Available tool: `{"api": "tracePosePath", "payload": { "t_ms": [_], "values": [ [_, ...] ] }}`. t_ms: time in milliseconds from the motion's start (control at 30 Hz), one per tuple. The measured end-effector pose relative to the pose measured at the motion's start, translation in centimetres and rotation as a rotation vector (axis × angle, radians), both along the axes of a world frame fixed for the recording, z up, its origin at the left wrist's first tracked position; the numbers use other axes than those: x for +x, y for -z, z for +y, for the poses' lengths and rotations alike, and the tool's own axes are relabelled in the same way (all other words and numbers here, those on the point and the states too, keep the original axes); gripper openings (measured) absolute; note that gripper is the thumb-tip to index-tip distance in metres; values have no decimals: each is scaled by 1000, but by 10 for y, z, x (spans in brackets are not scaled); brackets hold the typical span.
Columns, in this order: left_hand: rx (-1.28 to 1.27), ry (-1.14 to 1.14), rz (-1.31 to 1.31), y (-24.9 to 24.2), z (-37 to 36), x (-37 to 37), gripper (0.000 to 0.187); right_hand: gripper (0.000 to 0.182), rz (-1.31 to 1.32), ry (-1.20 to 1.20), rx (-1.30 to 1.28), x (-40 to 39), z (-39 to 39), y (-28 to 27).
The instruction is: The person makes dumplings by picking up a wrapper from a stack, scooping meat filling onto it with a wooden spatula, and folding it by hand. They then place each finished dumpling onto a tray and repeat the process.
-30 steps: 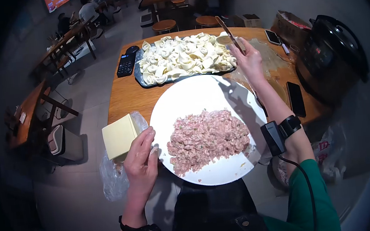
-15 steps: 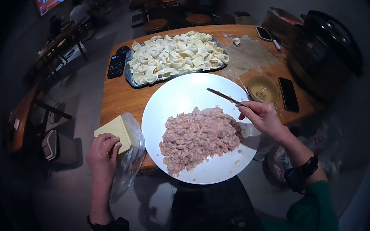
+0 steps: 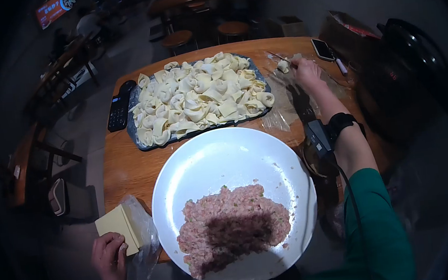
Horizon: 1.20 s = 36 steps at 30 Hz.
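Note:
My left hand (image 3: 109, 254) has its fingers closed at the lower edge of a stack of yellow wrappers (image 3: 118, 227), which lies on a clear plastic bag (image 3: 146, 239). My right hand (image 3: 306, 71) is stretched far forward, its fingers wrapped round a thin spreading stick (image 3: 279, 57). Beside those fingers a small folded dumpling (image 3: 283, 66) rests near brownish paper (image 3: 316, 90). Pink minced meat (image 3: 232, 225) lies in the large white plate (image 3: 230, 150) in front of me, partly in shadow. Behind the plate, many folded dumplings (image 3: 198, 96) cover a dark tray (image 3: 141, 140).
A black phone-like handset (image 3: 119, 109) lies left of the tray. At the back right are a phone (image 3: 322, 49), a white marker (image 3: 341, 66) and a large black cooker (image 3: 407, 84). My right forearm partly covers a bowl (image 3: 312, 158).
My right hand has moved forward from the plate's right edge to the small dumpling, still with the stick. The view has shifted, and my left hand stays by the wrappers.

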State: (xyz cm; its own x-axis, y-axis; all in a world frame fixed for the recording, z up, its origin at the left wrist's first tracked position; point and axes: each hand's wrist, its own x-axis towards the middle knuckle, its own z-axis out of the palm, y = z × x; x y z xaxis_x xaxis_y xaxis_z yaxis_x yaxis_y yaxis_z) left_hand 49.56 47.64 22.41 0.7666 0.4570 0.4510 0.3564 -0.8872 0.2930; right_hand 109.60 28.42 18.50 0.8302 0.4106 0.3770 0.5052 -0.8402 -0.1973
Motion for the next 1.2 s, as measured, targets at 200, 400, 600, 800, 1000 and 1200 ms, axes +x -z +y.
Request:
{"api": "tracePosePath", "payload": {
  "t_ms": [200,400,600,800,1000,1200],
  "values": [
    [2,-28,37,-6,-5,6,32,22,-61,-48,-65,50,52,39],
    [32,-13,39,-6,-4,10,34,17,-48,-51,4,47,49,21],
    [40,19,16,-3,0,5,32,32,264,-359,423,6,87,-9],
    [-55,58,39,-3,3,-7,33,32,460,-422,563,-59,68,-36],
    [55,130,44,-12,-2,0,24,30,785,-428,661,-181,-7,-68],
    [143,92,72,-3,15,-6,9,36,895,-420,724,-314,-87,-61]
  ]
}}
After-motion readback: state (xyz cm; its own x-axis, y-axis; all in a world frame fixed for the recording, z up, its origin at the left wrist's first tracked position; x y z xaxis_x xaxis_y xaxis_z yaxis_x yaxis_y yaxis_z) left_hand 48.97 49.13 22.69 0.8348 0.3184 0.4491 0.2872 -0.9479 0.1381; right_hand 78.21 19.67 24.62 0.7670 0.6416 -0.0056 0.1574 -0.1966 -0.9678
